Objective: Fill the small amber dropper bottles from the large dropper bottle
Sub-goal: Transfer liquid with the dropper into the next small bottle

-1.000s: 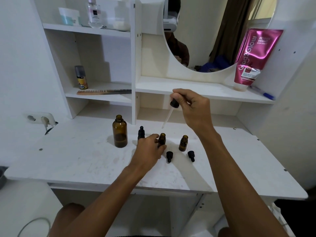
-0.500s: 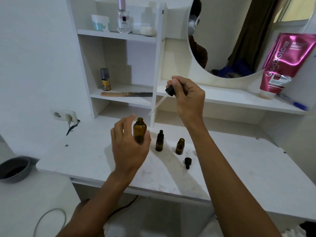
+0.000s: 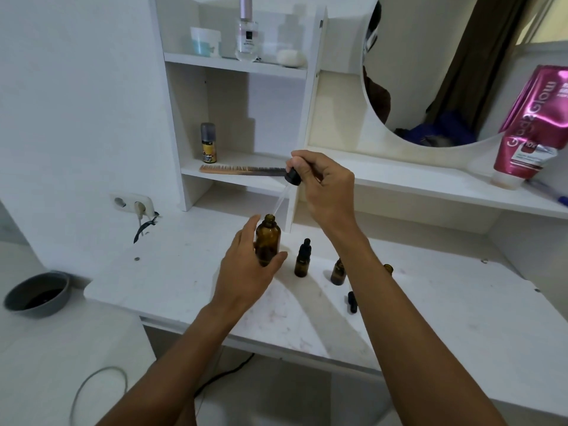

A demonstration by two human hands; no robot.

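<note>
your left hand (image 3: 246, 272) is wrapped around the large round amber glass bottle (image 3: 268, 239), thumb on one side and fingers behind it; half a second ago that hand was only reaching in with fingers spread. the bottle stands open-necked toward the back left of the white table (image 3: 461, 318). your right hand (image 3: 325, 186) pinches the black rubber-capped glass dropper (image 3: 287, 187) by its bulb, and the clear pipette now slants down with its tip right at the bottle's mouth, where before it angled off to the side above it. just right of the big bottle stands a small amber bottle with its black dropper cap on (image 3: 302, 259). next along, a small open amber bottle (image 3: 338, 273) is partly behind your right forearm, and another small amber bottle (image 3: 388, 268) peeks out past the arm. a loose black dropper cap (image 3: 352, 302) lies on the table in front of them.
</note>
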